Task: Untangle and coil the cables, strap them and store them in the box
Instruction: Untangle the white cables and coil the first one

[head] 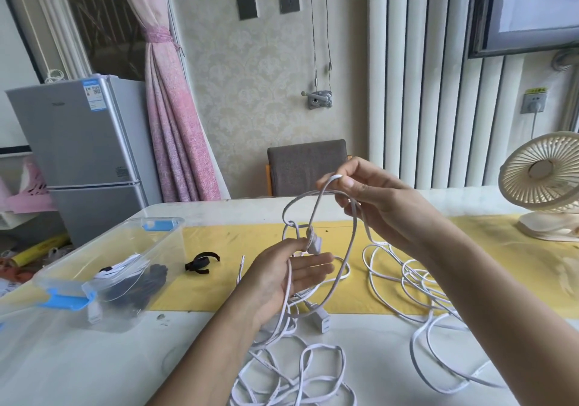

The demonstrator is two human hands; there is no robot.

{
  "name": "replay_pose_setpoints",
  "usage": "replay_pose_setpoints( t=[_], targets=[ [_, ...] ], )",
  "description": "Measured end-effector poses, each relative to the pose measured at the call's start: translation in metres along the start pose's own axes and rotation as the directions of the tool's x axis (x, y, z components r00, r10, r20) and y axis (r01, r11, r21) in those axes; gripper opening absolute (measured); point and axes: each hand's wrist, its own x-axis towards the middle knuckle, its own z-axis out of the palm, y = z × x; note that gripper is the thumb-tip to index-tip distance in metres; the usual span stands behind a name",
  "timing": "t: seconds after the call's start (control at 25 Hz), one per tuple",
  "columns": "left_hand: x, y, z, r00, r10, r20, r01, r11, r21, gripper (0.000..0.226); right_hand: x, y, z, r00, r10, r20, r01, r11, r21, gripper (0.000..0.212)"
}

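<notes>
Both hands hold one white cable (332, 177) lifted over the table (94, 358). At far left, the clear box (131, 315) contains bundled cables (150, 280); a black strap (200, 263) lies just beside it on the yellow mat (235, 239). Left hand (282, 277), palm up with fingers loosely spread, pins the cable's plug (311, 244) under its thumb. Right hand (376, 202), higher, pinches a loop's top between thumb and forefinger. More cable sprawls tangled below and rightward, near a fan (545, 180).

Surface: white table (78, 368), with a yellow runner (225, 293) across it.
Left of grip: clear storage box (94, 249); black straps (202, 263) on the runner.
Below and right of grip: loose white cables (412, 347), plug (324, 321).
Far right: desk fan (545, 186).
</notes>
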Motion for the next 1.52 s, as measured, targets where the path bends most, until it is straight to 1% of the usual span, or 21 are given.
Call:
replay_pose_setpoints(
  t=[0.08,0.12,0.2,0.28,0.32,0.36,0.4,0.48,0.52,0.56,0.6,0.64,0.76,0.88,0.96,1.0,1.08,1.16,1.36,1.44,1.52],
  targets=[
    [0.001,0.000,0.000,1.000,0.014,0.010,-0.012,0.982,-0.188,0.013,0.000,-0.001,-0.003,1.000,-0.012,-0.008,0.012,1.000,0.014,0.007],
    [0.003,0.001,-0.002,0.999,0.028,-0.024,-0.033,0.965,-0.260,0.016,0.000,-0.002,-0.005,1.000,-0.014,-0.007,0.014,1.000,-0.005,0.007],
    [0.007,0.002,-0.006,0.994,0.039,-0.101,-0.071,0.941,-0.330,0.012,0.000,-0.002,-0.008,1.000,-0.001,0.000,0.001,0.998,-0.068,0.011],
    [0.010,0.002,-0.009,0.988,0.063,-0.140,-0.108,0.936,-0.335,0.005,0.001,0.000,-0.009,1.000,0.025,-0.004,-0.025,0.994,-0.108,0.014],
    [0.012,0.000,-0.010,0.983,0.089,-0.161,-0.137,0.940,-0.313,0.003,0.001,-0.001,-0.009,0.999,0.037,-0.014,-0.039,0.987,-0.157,0.014],
    [0.012,-0.001,-0.009,0.973,0.128,-0.190,-0.177,0.947,-0.269,0.003,0.000,-0.003,-0.011,0.999,0.040,-0.023,-0.045,0.963,-0.267,0.015],
    [0.013,-0.004,-0.009,0.956,0.182,-0.228,-0.229,0.953,-0.198,0.006,0.000,-0.006,-0.013,0.999,0.038,-0.023,-0.044,0.904,-0.426,0.017],
    [0.014,-0.007,-0.009,0.894,0.337,-0.296,-0.348,0.937,0.015,0.015,-0.001,-0.009,-0.016,0.996,0.091,0.025,-0.044,0.684,-0.728,0.025],
    [0.013,-0.009,-0.009,0.856,0.417,-0.305,-0.402,0.908,0.115,0.018,-0.001,-0.009,-0.015,0.986,0.156,0.052,-0.055,0.608,-0.792,0.033],
    [0.013,-0.011,-0.008,0.825,0.482,-0.296,-0.445,0.876,0.185,0.019,-0.001,-0.006,-0.012,0.972,0.225,0.071,-0.083,0.605,-0.792,0.042],
    [0.012,-0.012,-0.007,0.803,0.525,-0.282,-0.477,0.850,0.223,0.019,-0.002,-0.001,-0.008,0.958,0.278,0.075,-0.125,0.636,-0.761,0.048],
    [0.012,-0.014,-0.006,0.790,0.552,-0.267,-0.500,0.832,0.240,0.018,-0.002,0.004,-0.004,0.952,0.298,0.063,-0.156,0.654,-0.741,0.049],
    [0.009,-0.017,-0.003,0.783,0.595,-0.181,-0.533,0.792,0.298,0.023,-0.001,0.018,0.003,0.974,0.228,0.008,-0.144,0.642,-0.753,0.035],
    [0.008,-0.018,-0.001,0.769,0.634,-0.085,-0.571,0.740,0.354,0.026,0.000,0.026,0.003,0.978,0.210,-0.010,-0.168,0.748,-0.642,0.029],
    [0.007,-0.017,-0.001,0.732,0.678,-0.066,-0.603,0.690,0.399,0.023,0.000,0.027,0.002,0.970,0.236,-0.058,-0.231,0.818,-0.527,0.027],
    [0.005,-0.017,0.001,0.712,0.700,-0.061,-0.613,0.661,0.433,0.020,0.001,0.028,0.002,0.964,0.251,-0.087,-0.261,0.830,-0.493,0.024],
    [0.003,-0.017,0.004,0.683,0.729,-0.043,-0.618,0.608,0.499,0.014,0.002,0.031,0.001,0.962,0.243,-0.128,-0.274,0.818,-0.507,0.016],
    [0.002,-0.017,0.003,0.682,0.730,-0.037,-0.617,0.601,0.508,0.013,0.003,0.032,0.001,0.974,0.193,-0.115,-0.224,0.794,-0.565,0.010],
    [0.007,-0.014,-0.005,0.721,0.690,-0.068,-0.596,0.667,0.447,0.018,0.001,0.035,0.008,0.999,0.022,-0.044,-0.048,0.634,-0.771,0.003],
    [0.009,-0.014,-0.006,0.736,0.671,-0.094,-0.593,0.705,0.390,0.016,-0.001,0.034,0.012,0.999,-0.001,-0.053,-0.041,0.614,-0.788,0.010],
    [0.010,-0.012,-0.006,0.773,0.627,-0.101,-0.575,0.758,0.308,0.012,0.000,0.034,0.012,0.997,-0.009,-0.080,-0.059,0.591,-0.804,0.019]
  ],
)
